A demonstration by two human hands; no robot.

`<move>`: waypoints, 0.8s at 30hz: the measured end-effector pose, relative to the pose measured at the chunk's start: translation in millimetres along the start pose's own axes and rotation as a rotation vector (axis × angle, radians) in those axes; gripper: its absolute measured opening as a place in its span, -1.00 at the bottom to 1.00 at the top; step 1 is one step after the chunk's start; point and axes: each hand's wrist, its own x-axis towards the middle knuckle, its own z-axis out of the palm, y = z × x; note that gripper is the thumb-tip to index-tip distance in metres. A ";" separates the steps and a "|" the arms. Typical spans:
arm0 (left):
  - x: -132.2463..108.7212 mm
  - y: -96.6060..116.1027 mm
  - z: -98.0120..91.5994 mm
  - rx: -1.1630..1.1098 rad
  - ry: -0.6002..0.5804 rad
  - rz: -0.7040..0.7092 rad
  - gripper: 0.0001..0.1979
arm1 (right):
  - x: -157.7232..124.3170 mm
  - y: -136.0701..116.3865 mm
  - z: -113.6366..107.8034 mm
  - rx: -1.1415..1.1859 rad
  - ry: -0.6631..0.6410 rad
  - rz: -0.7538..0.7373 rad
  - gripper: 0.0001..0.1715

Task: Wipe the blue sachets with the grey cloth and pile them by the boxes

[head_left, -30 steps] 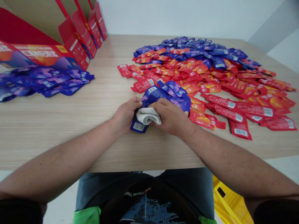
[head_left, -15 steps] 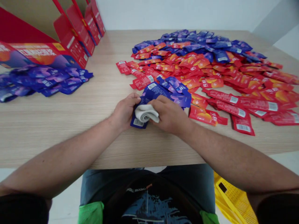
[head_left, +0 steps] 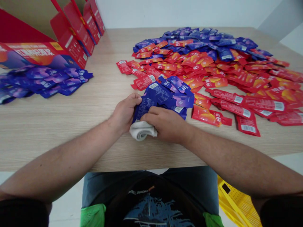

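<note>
A blue-purple pouch (head_left: 145, 105) lies near the table's front, its printed back facing up. My left hand (head_left: 125, 112) grips the pouch's left edge, thumb on top. My right hand (head_left: 167, 123) is closed around a rolled white cloth (head_left: 142, 130), whose coiled end sticks out to the left over the pouch's near end. The cloth hides that end of the pouch. Right behind my right hand several more blue pouches (head_left: 181, 100) lie in a small overlapping heap.
Red-orange pouches (head_left: 213, 82) spread over the table's right side, with blue pouches (head_left: 201, 39) heaped behind them. At the left, more blue pouches (head_left: 47, 80) lie before open red boxes (head_left: 68, 41). A yellow plastic basket (head_left: 239, 198) stands below, at the right.
My right hand has drawn the rolled cloth toward me and slightly left, down the pouch to its near end. My left hand keeps its hold on the pouch's edge.
</note>
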 end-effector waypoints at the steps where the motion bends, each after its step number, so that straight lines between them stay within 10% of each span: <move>1: 0.9 -0.2 -0.8 -0.011 -0.008 0.003 -0.88 | -0.1 2.8 -0.8 0.000 0.057 0.059 -0.75; 24: 3.0 -3.3 2.0 0.031 -0.033 -0.016 -0.86 | 1.6 26.9 -10.4 -0.069 0.293 0.225 -0.77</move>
